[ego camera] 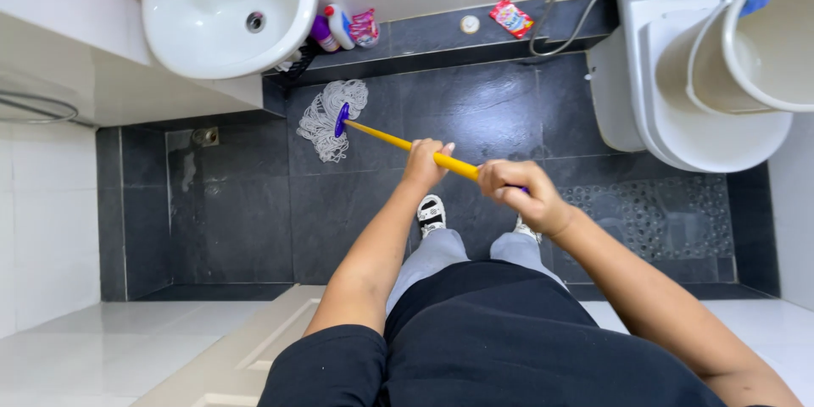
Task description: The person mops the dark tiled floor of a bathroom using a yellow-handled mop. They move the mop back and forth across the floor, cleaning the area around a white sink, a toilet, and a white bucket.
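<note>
- We see a narrow strip of dark tiled floor (254, 203), hemmed by a white sink (222, 13) at upper left, a raised dark ledge along the far wall, and a white toilet (678, 127) at right.
- The mop head (331, 119), a bundle of white strings with a purple socket, lies on the floor just below the ledge and close to the sink's base; bare floor opens to its left and toward us.
- A clear bubbled mat (661, 216) covers the floor in front of the toilet, near our right foot.
- On the ledge stand a few bottles (339, 27) and a small red packet (511, 17); their details are too small to make out.
- A white bucket (763, 42) with a blue grip sits on the toilet, cut off by the top right edge.
- The yellow handle (398, 142) runs from the mop head up to us; its upper end is hidden behind our fists.
- Our left hand (424, 165) is wrapped shut on the handle lower down, arm nearly straight.
- Our right hand (521, 195) is clenched around the handle's top, wrist bent, forearm coming in from the lower right.
</note>
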